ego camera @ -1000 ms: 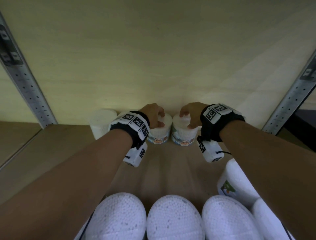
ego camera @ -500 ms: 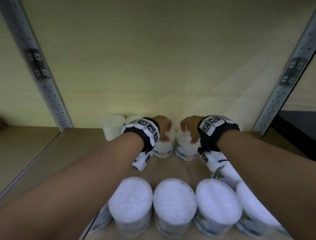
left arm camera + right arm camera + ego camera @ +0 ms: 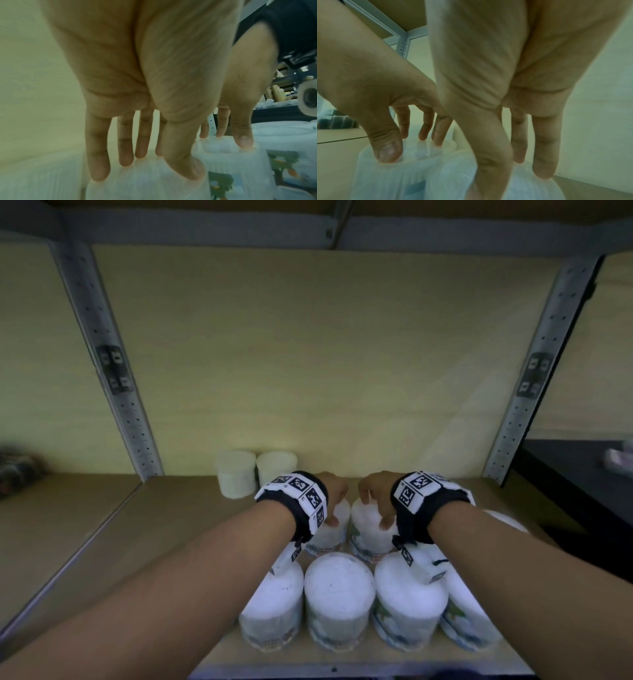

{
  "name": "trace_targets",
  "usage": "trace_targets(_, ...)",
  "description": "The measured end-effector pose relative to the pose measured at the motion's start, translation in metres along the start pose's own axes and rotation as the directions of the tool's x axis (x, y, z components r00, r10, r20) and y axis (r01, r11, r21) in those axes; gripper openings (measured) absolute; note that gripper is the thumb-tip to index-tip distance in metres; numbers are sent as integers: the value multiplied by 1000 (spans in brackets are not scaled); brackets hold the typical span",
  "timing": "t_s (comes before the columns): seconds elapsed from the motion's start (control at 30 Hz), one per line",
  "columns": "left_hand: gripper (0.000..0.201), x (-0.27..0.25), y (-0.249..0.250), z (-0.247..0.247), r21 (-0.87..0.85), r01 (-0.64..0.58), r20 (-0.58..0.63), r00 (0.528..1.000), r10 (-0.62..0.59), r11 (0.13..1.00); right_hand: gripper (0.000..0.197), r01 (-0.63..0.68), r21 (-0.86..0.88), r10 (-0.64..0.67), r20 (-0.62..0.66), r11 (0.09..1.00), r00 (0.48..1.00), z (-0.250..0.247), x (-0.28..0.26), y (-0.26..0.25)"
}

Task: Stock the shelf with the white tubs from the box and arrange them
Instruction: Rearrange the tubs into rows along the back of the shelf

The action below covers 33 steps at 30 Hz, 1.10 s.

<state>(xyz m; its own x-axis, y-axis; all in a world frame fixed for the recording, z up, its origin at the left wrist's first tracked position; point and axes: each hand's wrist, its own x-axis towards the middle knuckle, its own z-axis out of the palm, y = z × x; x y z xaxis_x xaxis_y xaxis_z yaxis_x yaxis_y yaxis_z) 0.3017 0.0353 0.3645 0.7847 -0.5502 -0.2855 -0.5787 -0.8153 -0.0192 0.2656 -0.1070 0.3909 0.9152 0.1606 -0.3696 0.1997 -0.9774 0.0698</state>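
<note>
Two white tubs stand side by side on the wooden shelf (image 3: 154, 529), just behind a front row of several white tubs (image 3: 339, 594). My left hand (image 3: 337, 505) grips the left tub (image 3: 330, 534) from above, thumb and fingers round its lid. My right hand (image 3: 375, 506) holds the right tub (image 3: 366, 537) the same way. In the left wrist view my left hand (image 3: 140, 166) clasps the lid of its tub (image 3: 145, 185). In the right wrist view my right hand (image 3: 517, 170) sits on its tub (image 3: 530, 189). Two more tubs (image 3: 236, 475) stand near the back wall.
Perforated metal uprights (image 3: 113, 371) (image 3: 534, 378) frame the bay, and a shelf beam runs overhead. Bare board lies to the left of the tubs. A dark bundle (image 3: 17, 467) lies in the bay on the far left, and a dark table (image 3: 582, 474) stands at the right.
Both hands have drawn their tubs from the back wall forward to just behind the front row. The view has pulled back and now takes in the whole bay.
</note>
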Motion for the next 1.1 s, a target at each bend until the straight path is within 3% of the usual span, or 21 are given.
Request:
trace_targets(0.2, 43, -4, 7, 7, 26, 37, 11, 999, -37, 999, 55, -35, -15, 35, 1, 999, 999, 7, -7, 1)
trace_targets(0.4, 60, 65, -32, 63, -6, 72, 100, 993, -71, 997, 60, -69, -27, 69, 20, 997, 997, 23, 15, 16)
trace_targets(0.47, 60, 44, -19, 51, -5, 79, 49, 996, -79, 997, 61, -90, -7, 90, 47, 996, 995, 31, 27, 24)
trace_targets(0.5, 57, 7, 0, 27, 0, 54, 20, 998, -54, 999, 62, -97, -9, 98, 67, 995, 993, 32, 25, 24)
trace_targets(0.6, 45, -25, 18, 14, -14, 55, 24, 998, -54, 998, 58, -99, 34, 96, 77, 994, 992, 35, 25, 27)
trace_targets(0.8, 44, -30, 20, 17, -51, 70, 25, 997, -69, 996, 58, -39, 49, 38, 37, 998, 999, 21, -18, 5)
trace_targets(1.1, 46, -48, 23, 0, -105, -10, 36, 999, 13, 994, 53, -28, 90, 20, 86, 996, 996, 16, -27, 3)
